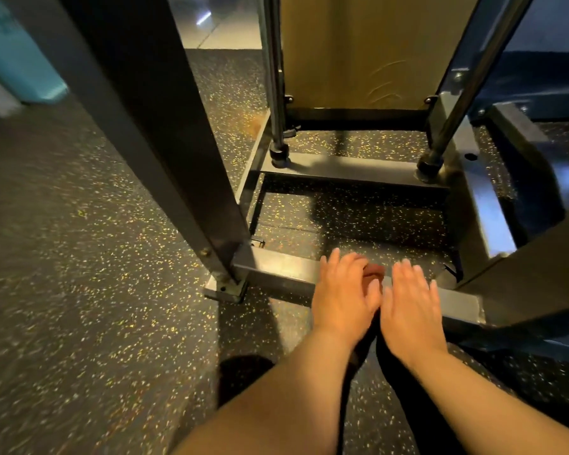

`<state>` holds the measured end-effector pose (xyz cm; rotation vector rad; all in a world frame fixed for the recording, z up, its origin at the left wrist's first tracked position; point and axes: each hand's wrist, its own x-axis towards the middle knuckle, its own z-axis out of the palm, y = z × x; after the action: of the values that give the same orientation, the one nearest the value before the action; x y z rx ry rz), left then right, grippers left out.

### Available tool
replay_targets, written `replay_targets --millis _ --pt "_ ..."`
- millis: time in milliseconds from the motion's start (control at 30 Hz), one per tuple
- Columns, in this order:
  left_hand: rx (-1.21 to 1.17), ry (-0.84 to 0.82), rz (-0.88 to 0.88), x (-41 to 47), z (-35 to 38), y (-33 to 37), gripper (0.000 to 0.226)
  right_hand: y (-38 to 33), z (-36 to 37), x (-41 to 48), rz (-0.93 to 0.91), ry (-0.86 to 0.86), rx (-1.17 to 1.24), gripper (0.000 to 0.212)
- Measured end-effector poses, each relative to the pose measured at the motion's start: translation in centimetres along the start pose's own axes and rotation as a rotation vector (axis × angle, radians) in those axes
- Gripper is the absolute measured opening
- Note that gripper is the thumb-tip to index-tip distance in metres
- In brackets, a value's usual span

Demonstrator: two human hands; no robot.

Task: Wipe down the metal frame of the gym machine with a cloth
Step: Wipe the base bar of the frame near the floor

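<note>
The machine's dark metal frame fills the view, and its low front crossbar (276, 274) runs along the floor just ahead of me. My left hand (342, 290) lies palm down over this bar on a small reddish-brown cloth (374, 270), which peeks out between thumb and forefinger. Most of the cloth is hidden under the hand. My right hand (411, 303) rests flat on the same bar just to the right, fingers straight, holding nothing. Both hands are slightly blurred.
A thick slanted post (151, 126) meets the bar at a bolted foot plate (225, 289) on the left. Two chrome guide rods (275, 93) stand on an inner crossbar (352, 169) before a tan panel (368, 50). More frame beams (486, 205) crowd the right. Speckled rubber floor (79, 257) lies to the left.
</note>
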<state>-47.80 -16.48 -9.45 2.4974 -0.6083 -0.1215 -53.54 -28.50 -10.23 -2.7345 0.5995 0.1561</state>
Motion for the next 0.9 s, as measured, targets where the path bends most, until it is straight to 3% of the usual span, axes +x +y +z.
replay_targets --millis 100,167,267,400,467,567,667,733,800,900 --pt "0.015 0.139 0.014 -0.2 -2.8 -4.0 0.033 -0.6 0.2 -0.2 0.017 0.02 -0.04 0.064" --pt "-0.042 0.274 -0.152 0.2 -5.3 -7.4 0.028 -1.1 0.3 -0.2 0.032 0.022 -0.053 0.065" --pt "-0.195 0.341 -0.351 0.3 -7.4 -10.8 0.034 -1.6 0.4 0.0 0.038 -0.009 -0.072 0.065" --pt "-0.279 0.513 -0.524 -0.4 -5.2 -8.1 0.034 -1.3 0.2 -0.3 -0.01 -0.072 -0.081 0.063" --pt "-0.201 0.473 -0.476 -0.9 -3.1 -5.3 0.03 -0.6 -0.8 0.0 -0.081 -0.143 -0.1 0.062" --pt "-0.03 0.287 -0.205 -1.7 0.3 -2.5 0.038 0.9 -3.2 0.4 -0.227 -0.309 -0.216 0.065" --pt "0.035 0.176 0.053 -1.7 2.9 -0.2 0.048 3.3 -6.4 0.7 -0.274 -0.428 -0.576 0.069" --pt "0.059 0.166 0.128 -1.4 3.9 1.3 0.046 4.7 -8.9 0.4 -0.26 -0.482 -0.816 0.068" --pt "0.021 0.24 0.061 -1.0 4.3 2.7 0.031 5.8 -10.7 -0.6 -0.289 -0.493 -0.969 0.064" --pt "-0.14 0.261 -0.191 -0.1 4.6 5.6 0.02 7.3 -12.5 -2.8 -0.471 -0.457 -1.139 0.061"
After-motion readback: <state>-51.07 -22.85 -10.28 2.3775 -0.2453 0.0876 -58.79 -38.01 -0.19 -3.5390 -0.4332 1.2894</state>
